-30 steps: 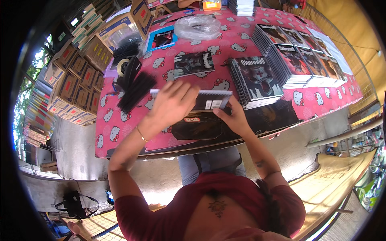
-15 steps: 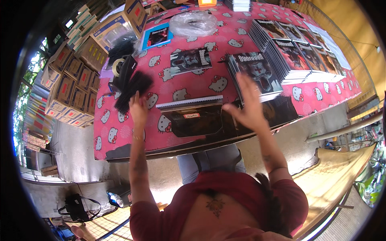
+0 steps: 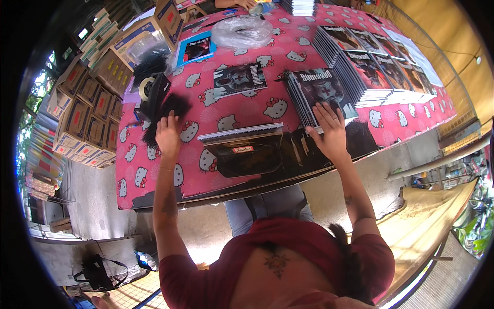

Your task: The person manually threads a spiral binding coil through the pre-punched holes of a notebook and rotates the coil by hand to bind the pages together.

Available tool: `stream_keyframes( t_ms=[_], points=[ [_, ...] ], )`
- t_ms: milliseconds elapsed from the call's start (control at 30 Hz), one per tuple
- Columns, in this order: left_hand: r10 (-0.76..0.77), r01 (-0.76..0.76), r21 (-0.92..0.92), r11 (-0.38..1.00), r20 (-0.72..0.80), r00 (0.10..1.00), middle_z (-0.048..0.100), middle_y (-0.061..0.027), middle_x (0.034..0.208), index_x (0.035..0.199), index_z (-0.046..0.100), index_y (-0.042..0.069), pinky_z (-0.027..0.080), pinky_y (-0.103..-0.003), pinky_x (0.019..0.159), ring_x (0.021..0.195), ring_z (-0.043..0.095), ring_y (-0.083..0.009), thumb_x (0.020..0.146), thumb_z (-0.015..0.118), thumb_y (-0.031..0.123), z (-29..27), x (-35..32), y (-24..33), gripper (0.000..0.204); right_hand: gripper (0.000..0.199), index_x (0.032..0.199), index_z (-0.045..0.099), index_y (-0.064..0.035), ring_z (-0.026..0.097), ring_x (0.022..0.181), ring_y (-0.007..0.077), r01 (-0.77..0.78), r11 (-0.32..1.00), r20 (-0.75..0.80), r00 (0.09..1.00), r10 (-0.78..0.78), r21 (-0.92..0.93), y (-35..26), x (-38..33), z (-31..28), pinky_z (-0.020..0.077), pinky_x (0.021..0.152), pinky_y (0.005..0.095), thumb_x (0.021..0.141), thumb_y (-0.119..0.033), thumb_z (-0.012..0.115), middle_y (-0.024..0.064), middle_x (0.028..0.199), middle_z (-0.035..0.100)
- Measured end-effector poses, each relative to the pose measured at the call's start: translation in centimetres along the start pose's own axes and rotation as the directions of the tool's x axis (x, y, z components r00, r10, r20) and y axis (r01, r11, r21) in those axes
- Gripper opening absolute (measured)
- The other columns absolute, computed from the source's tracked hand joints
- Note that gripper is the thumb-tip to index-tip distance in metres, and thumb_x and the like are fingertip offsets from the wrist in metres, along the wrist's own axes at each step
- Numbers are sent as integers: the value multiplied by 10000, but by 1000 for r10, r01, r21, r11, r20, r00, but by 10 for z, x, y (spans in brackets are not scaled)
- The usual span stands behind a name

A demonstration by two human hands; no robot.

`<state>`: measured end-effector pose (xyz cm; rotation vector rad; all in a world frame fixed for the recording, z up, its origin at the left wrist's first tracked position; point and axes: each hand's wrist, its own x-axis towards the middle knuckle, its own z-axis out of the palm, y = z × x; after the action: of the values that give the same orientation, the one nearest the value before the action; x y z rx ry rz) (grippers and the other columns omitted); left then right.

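Observation:
My right hand (image 3: 330, 131) lies open, fingers stretched, on the lower part of a stack of spiral notebooks (image 3: 314, 87) with dark printed covers. At the left, my left hand (image 3: 168, 135) reaches to the near edge of a bundle of thin black bristly pieces (image 3: 177, 104), perhaps binding coils. Its fingers are extended, touching or just above the bundle. Between my hands, at the table's front edge, is a dark brown panel (image 3: 247, 157) with a small label; a white ridged strip (image 3: 239, 132) runs along its top. Beyond it lies a single spiral notebook (image 3: 239, 79).
Rows of stacked notebooks (image 3: 378, 67) fill the table's right side. A black tape dispenser (image 3: 156, 92) stands at left, with a blue-backed booklet (image 3: 195, 49) and clear plastic (image 3: 242, 33) farther back. Cardboard boxes (image 3: 87, 118) are piled left. Another person's hand (image 3: 242, 3) shows at the far edge.
My right hand has come down from its raised, spread pose onto the notebook stack. My left hand has shifted slightly left at the black bundle. Another person's hand has appeared at the far edge.

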<state>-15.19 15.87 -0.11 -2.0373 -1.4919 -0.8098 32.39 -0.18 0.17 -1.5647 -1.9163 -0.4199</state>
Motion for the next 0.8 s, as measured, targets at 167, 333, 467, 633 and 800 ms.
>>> stream_keyframes(
  t_ms=[167,333,467,633,800],
  points=[
    [-282,213,-419,883,-111,953,682,-203,1033,1250,628,20,546,-443,741,860,689,-353,1017,596,151,-43,0,26,269,483,1265,648,-69,499,1346,368,225,905,-205,966,-159,361,-126,52,-29,345,1118,554,855,-297,761,162,1395,544],
    [-246,163,-653,740,-38,968,713,-193,917,1187,666,6,536,-385,683,737,679,-311,1007,630,153,-93,12,78,235,277,1129,684,-103,670,998,256,262,898,-23,962,-272,353,-209,96,25,505,881,429,893,-248,689,87,1074,680],
    [-205,138,-673,727,-20,979,689,-119,823,1182,707,15,501,-293,590,628,625,-163,965,666,74,-122,-22,83,229,121,987,694,-127,684,710,274,324,849,-73,943,-324,417,-200,103,56,523,683,390,902,-211,672,38,826,699],
    [-261,265,-695,668,115,958,684,-121,832,1137,748,30,531,-303,598,662,665,-183,934,691,57,-131,-47,98,213,112,993,718,-141,664,656,274,337,811,-87,937,-338,479,-202,105,48,516,655,391,900,-194,682,41,777,678],
    [-228,162,-632,758,-24,973,680,-111,821,1086,753,34,539,-315,576,672,688,-210,922,697,53,-121,-53,96,174,96,974,713,-139,651,629,276,330,810,-90,940,-330,484,-203,106,50,512,640,389,904,-199,684,42,766,673]
  ],
)
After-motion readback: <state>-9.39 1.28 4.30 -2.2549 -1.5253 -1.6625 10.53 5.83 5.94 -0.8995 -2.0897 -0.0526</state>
